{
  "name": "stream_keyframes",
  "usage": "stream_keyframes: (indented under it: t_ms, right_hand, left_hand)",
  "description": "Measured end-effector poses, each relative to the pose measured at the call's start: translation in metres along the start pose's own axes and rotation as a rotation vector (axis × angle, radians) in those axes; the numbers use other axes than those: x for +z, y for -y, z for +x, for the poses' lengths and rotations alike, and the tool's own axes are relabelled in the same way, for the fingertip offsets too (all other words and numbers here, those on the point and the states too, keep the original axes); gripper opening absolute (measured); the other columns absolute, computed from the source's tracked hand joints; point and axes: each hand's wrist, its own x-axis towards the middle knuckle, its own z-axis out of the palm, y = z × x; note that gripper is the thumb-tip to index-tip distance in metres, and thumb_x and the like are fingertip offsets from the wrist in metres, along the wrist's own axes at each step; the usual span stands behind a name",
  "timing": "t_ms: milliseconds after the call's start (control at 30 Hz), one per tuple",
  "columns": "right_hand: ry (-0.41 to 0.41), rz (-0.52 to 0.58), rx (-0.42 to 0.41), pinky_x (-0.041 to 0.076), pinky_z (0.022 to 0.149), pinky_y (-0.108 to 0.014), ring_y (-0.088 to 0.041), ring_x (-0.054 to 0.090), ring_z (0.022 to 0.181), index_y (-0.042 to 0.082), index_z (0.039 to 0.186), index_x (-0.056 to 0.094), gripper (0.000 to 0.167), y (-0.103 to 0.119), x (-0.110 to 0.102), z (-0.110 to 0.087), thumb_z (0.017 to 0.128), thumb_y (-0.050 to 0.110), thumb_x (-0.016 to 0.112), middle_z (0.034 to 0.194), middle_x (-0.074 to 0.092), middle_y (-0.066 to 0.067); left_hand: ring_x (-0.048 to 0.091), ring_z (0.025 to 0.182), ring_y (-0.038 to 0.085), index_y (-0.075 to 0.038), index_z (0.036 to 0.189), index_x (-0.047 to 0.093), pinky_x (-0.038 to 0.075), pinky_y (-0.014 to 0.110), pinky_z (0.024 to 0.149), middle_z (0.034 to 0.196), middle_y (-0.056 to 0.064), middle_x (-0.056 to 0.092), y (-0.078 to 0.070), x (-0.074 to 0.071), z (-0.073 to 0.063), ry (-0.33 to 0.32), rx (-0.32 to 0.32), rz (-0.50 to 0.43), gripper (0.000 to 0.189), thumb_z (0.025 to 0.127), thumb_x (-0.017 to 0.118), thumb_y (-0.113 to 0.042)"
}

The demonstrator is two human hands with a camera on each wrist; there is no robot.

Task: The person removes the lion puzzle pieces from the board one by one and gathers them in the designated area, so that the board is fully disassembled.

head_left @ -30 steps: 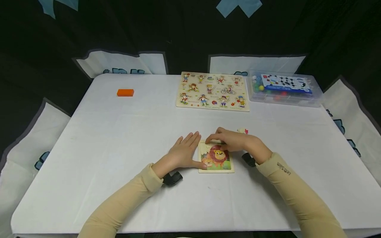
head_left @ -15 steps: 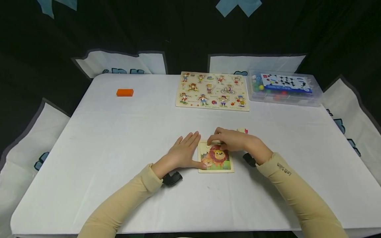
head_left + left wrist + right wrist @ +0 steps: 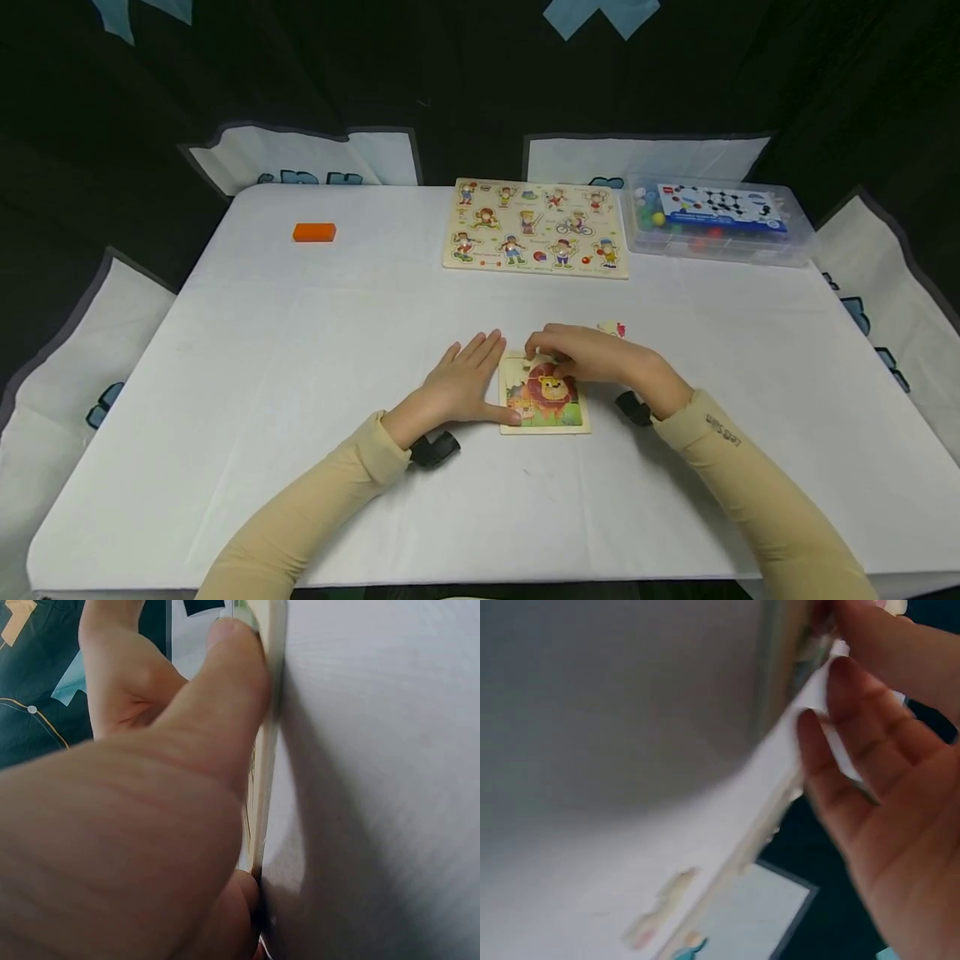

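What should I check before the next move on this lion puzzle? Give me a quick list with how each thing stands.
1. Lion puzzle on the table, between the hands: ok.
2. Left hand bracing it, thumb on the near left corner: ok.
3. Right hand holding a piece at the puzzle's far edge: cannot tell; its own fingers block the view.
4. Small printed piece beyond the right hand in the puzzle: not ok; it lies apart on the table.
5. Figure board and plastic box out of the hands' way: ok.
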Motion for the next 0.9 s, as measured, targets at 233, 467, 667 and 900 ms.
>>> stream_keyframes:
  t_ms: [233, 467, 667, 900]
  right_hand:
    - [-0.047, 0.066, 0.046, 0.042, 0.065, -0.028, -0.014, 0.045, 0.073, 0.009, 0.113, 0.058, 0.034, -0.006, -0.001, -0.008, 0.081, 0.005, 0.068, 0.086, 0.052, 0.001]
    - [-0.14, 0.192, 0.109, 0.043, 0.07, -0.031, -0.015, 0.049, 0.077, 0.007, 0.11, 0.056, 0.038, -0.013, -0.005, -0.024, 0.077, 0.013, 0.073, 0.087, 0.055, 0.001]
    - [-0.281, 0.345, 0.158, 0.043, 0.074, -0.036, -0.019, 0.05, 0.081, 0.007, 0.109, 0.055, 0.041, -0.028, -0.014, -0.052, 0.074, 0.012, 0.075, 0.088, 0.055, -0.004]
    - [-0.326, 0.337, 0.247, 0.044, 0.078, -0.039, -0.022, 0.051, 0.088, 0.003, 0.111, 0.055, 0.04, -0.058, -0.017, -0.085, 0.076, 0.011, 0.074, 0.1, 0.056, -0.008]
  left_hand:
    - [0.002, 0.136, 0.023, -0.005, 0.145, 0.009, 0.007, 0.047, 0.106, 0.151, 0.008, 0.003, 0.0, -0.001, 0.003, -0.008, -0.001, 0.0, 0.114, 0.067, 0.055, -0.073]
    - [0.001, 0.136, 0.023, -0.005, 0.145, 0.008, 0.006, 0.046, 0.106, 0.151, 0.008, 0.002, -0.003, -0.002, 0.004, -0.009, 0.001, 0.006, 0.113, 0.068, 0.055, -0.073]
    - [0.001, 0.136, 0.023, -0.005, 0.145, 0.008, 0.006, 0.046, 0.106, 0.151, 0.009, 0.002, -0.003, -0.002, 0.005, -0.015, 0.014, 0.006, 0.113, 0.068, 0.055, -0.073]
    - [0.004, 0.136, 0.025, -0.003, 0.145, 0.01, 0.007, 0.048, 0.106, 0.15, 0.01, 0.004, -0.001, 0.001, 0.0, -0.025, 0.016, -0.015, 0.113, 0.068, 0.057, -0.071]
